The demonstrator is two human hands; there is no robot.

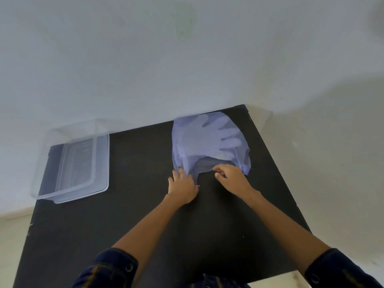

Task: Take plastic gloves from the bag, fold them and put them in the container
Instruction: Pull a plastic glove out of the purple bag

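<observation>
A thin bluish plastic bag point(187, 138) lies at the far right of the black table point(145, 215), its mouth towards me. Pale plastic gloves point(226, 134) show through it, fingers spread to the right. My left hand point(182, 186) lies flat with spread fingers on the bag's near left edge. My right hand point(232, 176) pinches the rim of the bag's mouth between thumb and fingers. A clear plastic container point(76, 163) stands at the far left of the table, with nothing visible inside it.
The table butts against a white wall point(187, 59) at the back. Pale floor point(12, 235) shows past the table's left edge and its right edge. Dark blue sleeves cover my forearms near the bottom.
</observation>
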